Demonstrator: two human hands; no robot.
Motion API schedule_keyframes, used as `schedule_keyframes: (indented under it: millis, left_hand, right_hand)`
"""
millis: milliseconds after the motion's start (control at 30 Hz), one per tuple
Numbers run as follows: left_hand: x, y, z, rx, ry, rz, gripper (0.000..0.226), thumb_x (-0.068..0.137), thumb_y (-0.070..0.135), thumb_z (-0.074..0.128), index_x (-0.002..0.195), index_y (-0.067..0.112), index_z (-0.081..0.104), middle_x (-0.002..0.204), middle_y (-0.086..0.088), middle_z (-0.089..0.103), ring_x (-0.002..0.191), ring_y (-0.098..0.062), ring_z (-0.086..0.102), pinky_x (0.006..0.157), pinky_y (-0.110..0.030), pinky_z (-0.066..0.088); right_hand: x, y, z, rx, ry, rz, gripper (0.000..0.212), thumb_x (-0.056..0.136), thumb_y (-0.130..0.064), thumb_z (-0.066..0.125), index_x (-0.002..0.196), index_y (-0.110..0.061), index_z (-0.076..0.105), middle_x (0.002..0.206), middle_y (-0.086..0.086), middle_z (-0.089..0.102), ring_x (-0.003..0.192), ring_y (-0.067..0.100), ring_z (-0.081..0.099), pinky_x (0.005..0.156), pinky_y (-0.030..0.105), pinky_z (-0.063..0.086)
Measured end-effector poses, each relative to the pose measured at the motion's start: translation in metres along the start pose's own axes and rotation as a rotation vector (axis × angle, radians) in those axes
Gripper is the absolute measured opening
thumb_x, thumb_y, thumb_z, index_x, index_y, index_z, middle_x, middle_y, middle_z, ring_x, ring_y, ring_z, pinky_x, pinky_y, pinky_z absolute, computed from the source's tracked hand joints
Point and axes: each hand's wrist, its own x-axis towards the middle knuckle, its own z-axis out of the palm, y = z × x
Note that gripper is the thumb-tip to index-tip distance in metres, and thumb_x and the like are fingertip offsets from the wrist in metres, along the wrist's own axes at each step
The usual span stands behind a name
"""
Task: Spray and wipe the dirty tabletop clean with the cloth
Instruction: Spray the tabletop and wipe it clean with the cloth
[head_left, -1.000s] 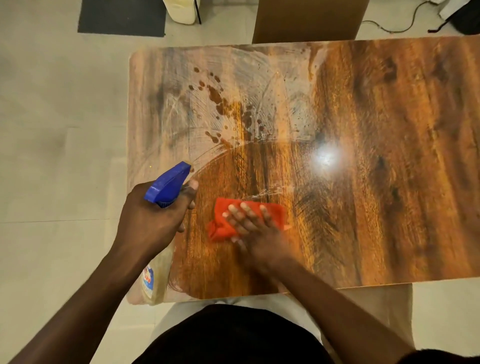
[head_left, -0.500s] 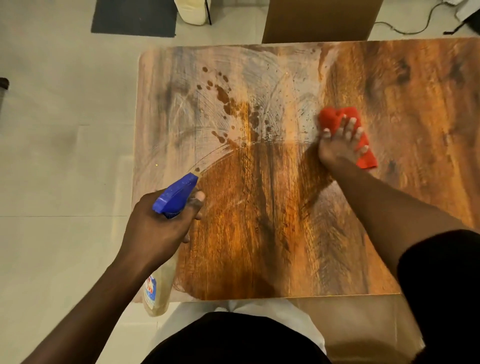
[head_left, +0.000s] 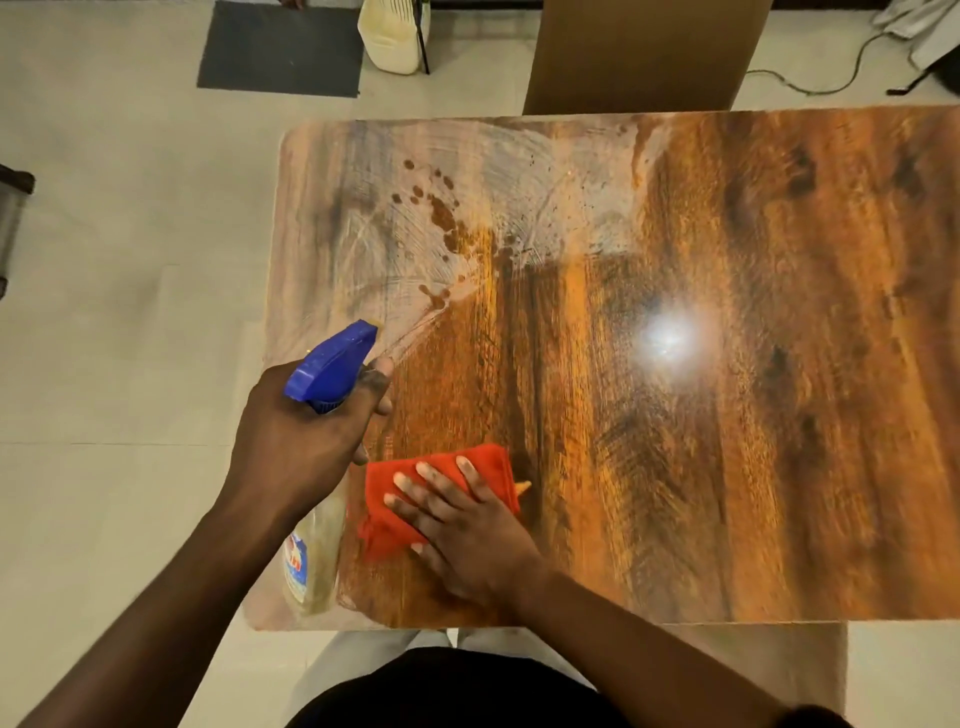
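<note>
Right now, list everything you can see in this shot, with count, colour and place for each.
tabletop: one, brown wood grain, fills the centre and right
whitish smear: one patch, far-left part of the tabletop
dark splatter: several spots, brown, within the smear
cloth: one, red, near edge under the right hand
spray bottle: one, blue head, pale body, in the left hand
mat: one, dark grey, floor, far left
jug: one, cream, floor beside the mat
cardboard box: one, brown, beyond the table
cable: one, floor, far right
left hand: gripping the bottle
right hand: flat on the cloth
</note>
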Motion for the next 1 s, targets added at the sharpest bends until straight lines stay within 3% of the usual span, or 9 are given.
schedule_keyframes:
  millis: [67, 133, 300, 400, 533, 633, 833, 933, 1000]
  left_hand:
    - [0.006, 0.002, 0.001, -0.031, 0.002, 0.010, 0.020, 0.092, 0.061, 0.064, 0.076, 0.073, 0.068, 0.073, -0.001, 0.082, 0.045, -0.019, 0.071, 0.074, -0.041, 0.064]
    - [0.013, 0.003, 0.002, -0.043, 0.013, 0.012, 0.029, 0.097, 0.057, 0.067, 0.075, 0.077, 0.066, 0.076, 0.003, 0.082, 0.046, -0.018, 0.071, 0.071, -0.036, 0.060]
    - [0.036, 0.006, 0.007, -0.101, 0.002, 0.008, 0.037, 0.100, 0.050, 0.071, 0.075, 0.077, 0.066, 0.077, 0.004, 0.082, 0.045, -0.012, 0.069, 0.068, -0.031, 0.057]
    - [0.054, 0.008, 0.008, -0.106, -0.021, 0.038, 0.030, 0.098, 0.055, 0.069, 0.077, 0.076, 0.067, 0.078, 0.003, 0.083, 0.044, -0.015, 0.070, 0.069, -0.033, 0.055]
    - [0.074, 0.006, 0.004, -0.090, -0.033, 0.062, 0.016, 0.098, 0.056, 0.069, 0.083, 0.060, 0.075, 0.075, 0.002, 0.082, 0.048, -0.018, 0.072, 0.067, -0.030, 0.051]
    - [0.086, 0.005, 0.003, -0.040, -0.039, 0.043, 0.025, 0.099, 0.052, 0.070, 0.087, 0.033, 0.080, 0.075, 0.009, 0.082, 0.048, -0.018, 0.072, 0.068, -0.027, 0.052]
    - [0.103, 0.008, -0.005, -0.020, -0.069, 0.021, 0.030, 0.100, 0.053, 0.069, 0.098, 0.025, 0.081, 0.072, 0.017, 0.080, 0.049, -0.015, 0.072, 0.065, -0.025, 0.048]
    - [0.111, 0.008, -0.009, -0.008, -0.040, 0.035, 0.033, 0.099, 0.055, 0.069, 0.094, 0.025, 0.081, 0.071, 0.006, 0.080, 0.048, -0.016, 0.072, 0.065, -0.029, 0.050]
    - [0.115, 0.010, -0.011, -0.002, -0.022, 0.044, 0.036, 0.098, 0.056, 0.070, 0.100, 0.022, 0.079, 0.075, -0.006, 0.081, 0.051, -0.021, 0.073, 0.068, -0.042, 0.060]
  right_hand:
    - [-0.044, 0.022, 0.001, -0.048, 0.015, 0.041, 0.065, 0.115, -0.052, 0.030, 0.175, -0.034, 0.012, 0.182, -0.007, 0.018, 0.169, 0.020, 0.007, 0.134, 0.058, 0.000]
    - [-0.083, 0.058, -0.011, -0.064, 0.032, 0.194, 0.067, 0.114, -0.054, 0.031, 0.175, -0.036, 0.007, 0.182, -0.008, 0.016, 0.170, 0.019, 0.002, 0.133, 0.057, 0.002]
    - [-0.135, 0.177, -0.066, 0.054, 0.121, 0.813, 0.068, 0.113, -0.059, 0.014, 0.174, -0.036, -0.004, 0.183, -0.007, -0.005, 0.169, 0.020, -0.013, 0.134, 0.060, -0.007]
    - [-0.119, 0.240, -0.102, 0.219, 0.287, 1.173, 0.071, 0.114, -0.057, 0.016, 0.176, -0.024, 0.006, 0.183, -0.003, -0.004, 0.169, 0.024, -0.010, 0.133, 0.064, -0.006]
    - [-0.039, 0.288, -0.149, 0.343, 0.427, 1.424, 0.066, 0.117, -0.049, 0.020, 0.175, -0.026, -0.001, 0.184, 0.000, -0.009, 0.168, 0.028, -0.013, 0.130, 0.069, -0.005]
    - [0.037, 0.287, -0.168, 0.347, 0.392, 1.334, 0.070, 0.116, -0.053, 0.016, 0.174, -0.026, -0.011, 0.182, 0.002, -0.017, 0.167, 0.032, -0.018, 0.130, 0.070, -0.007]
    - [0.172, 0.200, -0.158, 0.170, 0.217, 0.829, 0.078, 0.109, -0.067, 0.004, 0.172, -0.026, -0.017, 0.177, 0.003, -0.027, 0.163, 0.032, -0.028, 0.129, 0.068, -0.014]
    - [0.193, 0.134, -0.129, 0.112, 0.177, 0.544, 0.071, 0.112, -0.058, 0.008, 0.173, -0.026, -0.011, 0.180, 0.002, -0.019, 0.165, 0.029, -0.025, 0.129, 0.068, -0.010]
    - [0.187, 0.095, -0.105, 0.077, 0.163, 0.382, 0.067, 0.115, -0.051, 0.017, 0.175, -0.025, 0.002, 0.183, 0.003, -0.004, 0.168, 0.028, -0.015, 0.130, 0.068, -0.002]
